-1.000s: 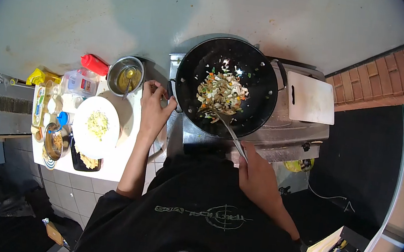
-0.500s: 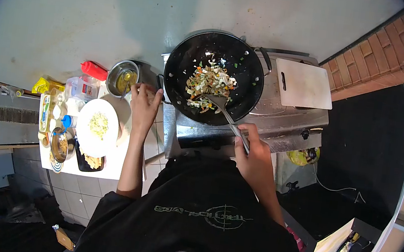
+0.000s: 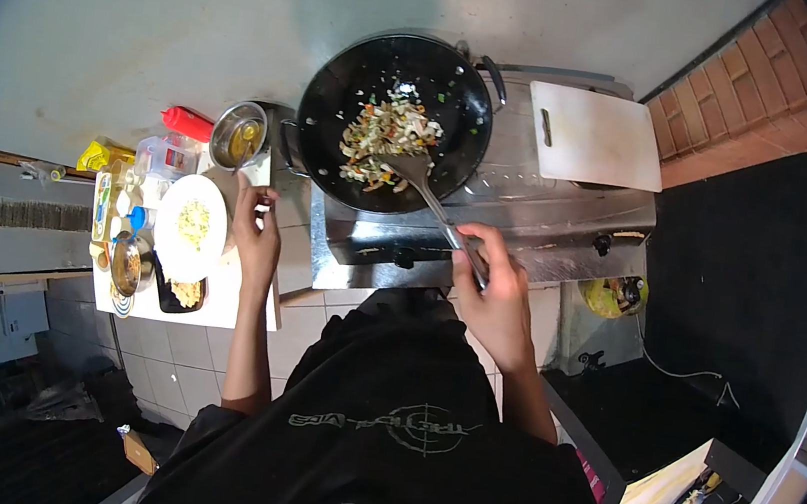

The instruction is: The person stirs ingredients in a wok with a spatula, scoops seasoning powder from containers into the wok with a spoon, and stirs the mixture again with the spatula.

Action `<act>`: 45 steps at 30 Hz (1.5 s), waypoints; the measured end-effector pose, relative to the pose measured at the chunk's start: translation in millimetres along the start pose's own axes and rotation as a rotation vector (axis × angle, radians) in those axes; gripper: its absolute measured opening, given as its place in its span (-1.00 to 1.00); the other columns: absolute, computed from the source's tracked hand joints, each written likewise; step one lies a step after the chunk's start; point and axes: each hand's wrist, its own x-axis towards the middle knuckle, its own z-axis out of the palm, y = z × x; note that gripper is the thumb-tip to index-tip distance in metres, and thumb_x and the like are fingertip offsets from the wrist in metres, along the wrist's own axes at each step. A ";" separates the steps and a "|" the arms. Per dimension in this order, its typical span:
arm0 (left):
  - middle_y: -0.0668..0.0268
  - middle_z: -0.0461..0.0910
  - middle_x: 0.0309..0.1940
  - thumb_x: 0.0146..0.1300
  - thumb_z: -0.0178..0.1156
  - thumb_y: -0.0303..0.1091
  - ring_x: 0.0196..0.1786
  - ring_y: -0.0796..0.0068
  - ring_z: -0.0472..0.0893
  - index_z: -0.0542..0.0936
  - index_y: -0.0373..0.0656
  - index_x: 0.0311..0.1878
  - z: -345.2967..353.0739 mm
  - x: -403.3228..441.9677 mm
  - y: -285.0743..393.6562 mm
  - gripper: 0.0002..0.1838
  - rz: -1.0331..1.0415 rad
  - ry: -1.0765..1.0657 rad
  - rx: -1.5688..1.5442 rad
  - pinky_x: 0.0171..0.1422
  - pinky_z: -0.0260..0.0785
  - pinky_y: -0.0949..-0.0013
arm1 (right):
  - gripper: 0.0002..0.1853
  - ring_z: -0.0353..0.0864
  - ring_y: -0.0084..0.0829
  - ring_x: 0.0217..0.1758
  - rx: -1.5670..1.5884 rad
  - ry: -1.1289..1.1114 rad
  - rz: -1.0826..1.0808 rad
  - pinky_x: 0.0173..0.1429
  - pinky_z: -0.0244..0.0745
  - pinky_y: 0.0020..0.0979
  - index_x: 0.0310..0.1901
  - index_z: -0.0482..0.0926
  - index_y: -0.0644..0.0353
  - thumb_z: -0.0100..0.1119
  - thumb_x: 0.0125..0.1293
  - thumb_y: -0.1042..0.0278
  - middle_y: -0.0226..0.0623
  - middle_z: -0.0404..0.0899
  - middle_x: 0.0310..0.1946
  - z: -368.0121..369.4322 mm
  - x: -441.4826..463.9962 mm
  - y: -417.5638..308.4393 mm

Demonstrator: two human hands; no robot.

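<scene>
My right hand is closed round the handle of a metal spatula, whose blade rests in the chopped food inside the black wok. The wok sits on the left part of the steel stove. My left hand is raised over the white table's right edge, fingers apart and bent, just below a metal bowl of yellow liquid with a spoon in it. Left of that hand lies a white plate of chopped pale green food. Nothing shows in the left hand.
A white cutting board covers the stove's right side. On the table stand a red bottle, a clear plastic tub, a pan and a black tray. A brick strip runs along the right.
The view has shifted, so the wok and stove appear farther left and higher. My left hand has moved away from the wok's side, down toward the table. The spatula remains in my right hand.
</scene>
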 end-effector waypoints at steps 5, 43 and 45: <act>0.50 0.22 -0.65 -0.03 -0.26 -0.73 -0.53 0.74 0.17 0.33 -0.19 -0.61 -3.8 -22.8 13.9 -0.76 -0.266 -0.107 -0.322 -0.45 -0.07 0.57 | -0.71 0.66 -0.09 -0.42 0.061 0.000 0.013 -0.35 0.47 -0.25 0.04 0.43 0.14 0.17 0.30 0.47 -0.08 0.61 -0.45 -11.2 -8.3 9.7; -0.17 0.37 0.07 0.33 0.04 -0.56 -0.01 -0.04 0.55 0.42 -0.31 0.22 -83.2 -11.0 190.9 -0.62 0.948 -1.638 -1.128 -0.06 0.50 0.21 | -0.80 0.60 0.11 -0.34 -0.470 -0.078 -0.031 -0.28 0.46 -0.06 -0.05 0.49 0.15 0.11 0.29 0.44 0.02 0.62 -0.41 -14.5 19.1 -66.0; -0.15 0.41 0.08 0.36 0.06 -0.53 -0.01 -0.01 0.57 0.46 -0.37 0.16 -84.4 1.9 193.5 -0.67 0.956 -1.672 -1.105 -0.02 0.51 0.19 | -0.78 0.62 0.09 -0.33 -0.612 -0.120 -0.078 -0.26 0.49 -0.02 -0.04 0.49 0.15 0.10 0.27 0.44 -0.01 0.62 -0.39 -1.7 20.2 -69.4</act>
